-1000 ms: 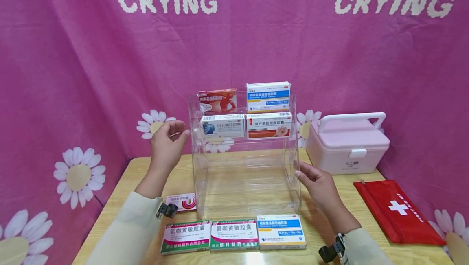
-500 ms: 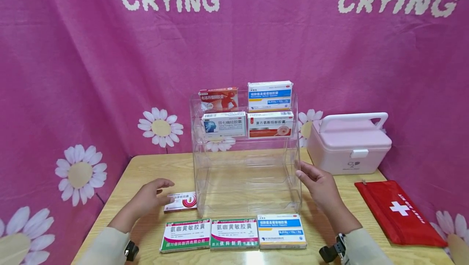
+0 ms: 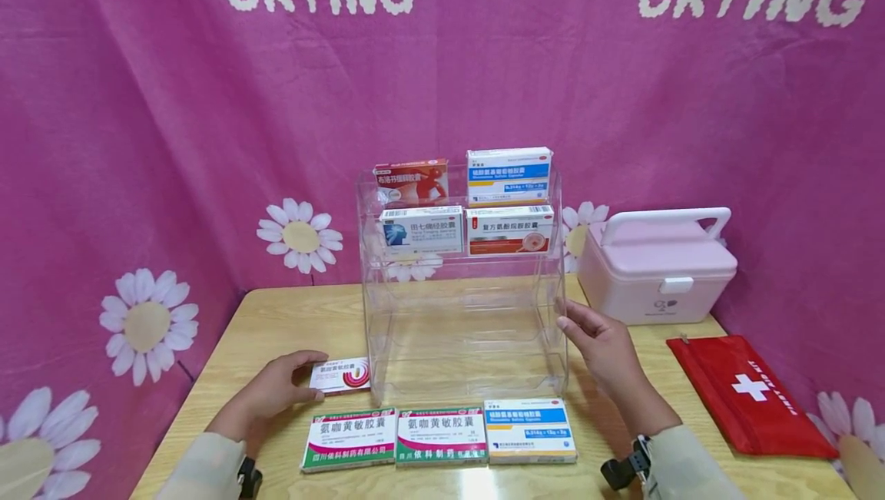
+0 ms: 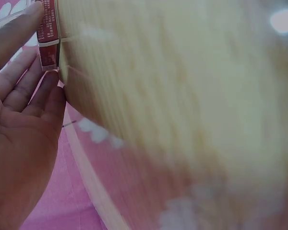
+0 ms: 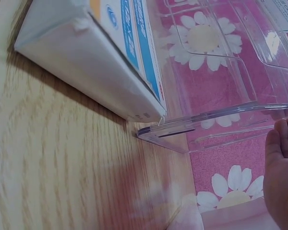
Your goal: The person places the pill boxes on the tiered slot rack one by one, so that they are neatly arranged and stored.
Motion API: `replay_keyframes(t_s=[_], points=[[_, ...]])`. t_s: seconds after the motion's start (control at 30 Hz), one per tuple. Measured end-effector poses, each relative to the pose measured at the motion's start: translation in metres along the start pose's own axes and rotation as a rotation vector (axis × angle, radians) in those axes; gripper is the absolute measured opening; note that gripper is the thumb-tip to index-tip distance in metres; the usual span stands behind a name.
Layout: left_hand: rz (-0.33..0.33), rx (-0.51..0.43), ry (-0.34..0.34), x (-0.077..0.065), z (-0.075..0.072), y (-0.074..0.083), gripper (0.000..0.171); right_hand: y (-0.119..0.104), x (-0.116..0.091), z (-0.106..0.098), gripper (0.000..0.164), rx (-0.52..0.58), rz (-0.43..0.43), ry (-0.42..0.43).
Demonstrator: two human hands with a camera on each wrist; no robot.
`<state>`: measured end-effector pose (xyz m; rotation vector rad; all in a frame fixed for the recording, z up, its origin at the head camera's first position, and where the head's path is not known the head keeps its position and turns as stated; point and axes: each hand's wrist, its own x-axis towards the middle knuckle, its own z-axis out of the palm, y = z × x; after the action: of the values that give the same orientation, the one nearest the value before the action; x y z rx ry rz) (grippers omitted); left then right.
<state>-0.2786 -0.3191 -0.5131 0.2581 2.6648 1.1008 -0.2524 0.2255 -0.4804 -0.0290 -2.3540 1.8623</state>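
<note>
My left hand [image 3: 276, 385] is at the left end of a small white and pink medicine box [image 3: 340, 375] lying on the table, thumb along its near edge and fingers at the far one. In the left wrist view, the dark red end of that medicine box [image 4: 49, 36] sits between thumb and fingers. My right hand [image 3: 600, 346] holds the right side wall of a clear tiered display rack [image 3: 463, 331] with thumb and fingertips. The rack's top two tiers carry a red box [image 3: 412, 183], a blue and white box [image 3: 509, 176], a grey-white box [image 3: 422, 230] and a red-white box [image 3: 510, 231].
Before the rack lie two green and magenta medicine boxes [image 3: 349, 438] and a blue-white one [image 3: 530, 431] in a row. A pink lidded case [image 3: 657, 269] and a red first aid pouch [image 3: 750, 395] are at the right. A pink curtain [image 3: 442, 62] hangs behind.
My left hand came down from beside the rack's upper left side to the white and pink medicine box and closed around its left end. The right hand stays on the rack.
</note>
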Motion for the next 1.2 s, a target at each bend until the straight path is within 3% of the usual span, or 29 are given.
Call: replay_keyframes(t_s=[0.1,0.3,0.5,0.6,0.77,0.97,1.2], points=[[0.008,0.005,-0.001,-0.001,0.0,0.001,0.062,-0.001,0.0,-0.001,0.052,-0.002,0.002,0.001],[0.013,0.101,-0.008,-0.003,0.0,0.008,0.065,0.001,0.0,-0.001,0.051,0.003,0.001,0.008],[-0.007,0.116,0.009,-0.003,-0.001,0.012,0.054,0.001,-0.001,-0.001,0.051,0.02,0.007,0.009],[-0.054,0.087,0.054,-0.003,0.0,0.009,0.053,0.0,-0.001,0.0,0.051,0.02,0.019,0.004],[-0.077,0.084,0.159,-0.004,-0.001,0.003,0.054,0.0,-0.001,-0.001,0.051,0.014,0.017,0.0],[-0.056,0.091,0.244,-0.007,-0.001,0.0,0.05,0.0,0.0,-0.001,0.05,0.023,-0.004,0.008],[-0.035,0.095,0.293,-0.01,-0.004,0.0,0.035,-0.001,0.0,-0.001,0.051,0.01,0.011,0.0]])
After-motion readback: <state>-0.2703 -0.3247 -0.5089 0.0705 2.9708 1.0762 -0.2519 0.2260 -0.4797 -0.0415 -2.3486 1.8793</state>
